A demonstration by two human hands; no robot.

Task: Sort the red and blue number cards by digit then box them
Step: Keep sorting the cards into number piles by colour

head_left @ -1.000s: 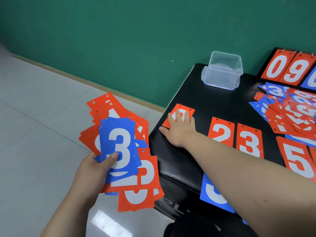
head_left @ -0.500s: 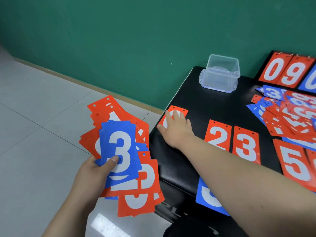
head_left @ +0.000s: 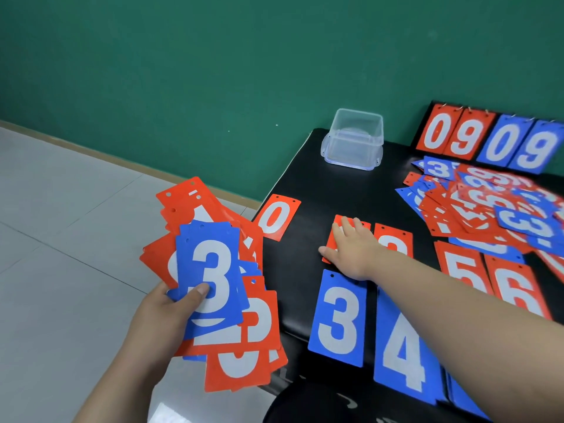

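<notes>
My left hand [head_left: 164,315] grips a fanned stack of red and blue cards [head_left: 213,270] off the table's left side; a blue 3 lies on top under my thumb. My right hand [head_left: 351,248] lies flat with straight fingers on the red 2 card [head_left: 331,236] on the black table [head_left: 335,184]. A red 0 card [head_left: 276,216] lies alone to its left, a red 3 card [head_left: 395,239] to its right, then red 5 [head_left: 460,267] and red 6 [head_left: 515,285]. Below them lie a blue 3 [head_left: 338,319] and a blue 4 [head_left: 403,352].
A clear plastic box [head_left: 354,138] stands upside down at the table's far left corner. A scoreboard stand [head_left: 488,141] showing 0 9 0 9 is at the back right. A loose heap of mixed cards [head_left: 488,206] covers the right side. Tiled floor [head_left: 61,239] lies left of the table.
My right hand left the red 0 card and moved right onto the red 2 card. The left hand's stack stayed in place.
</notes>
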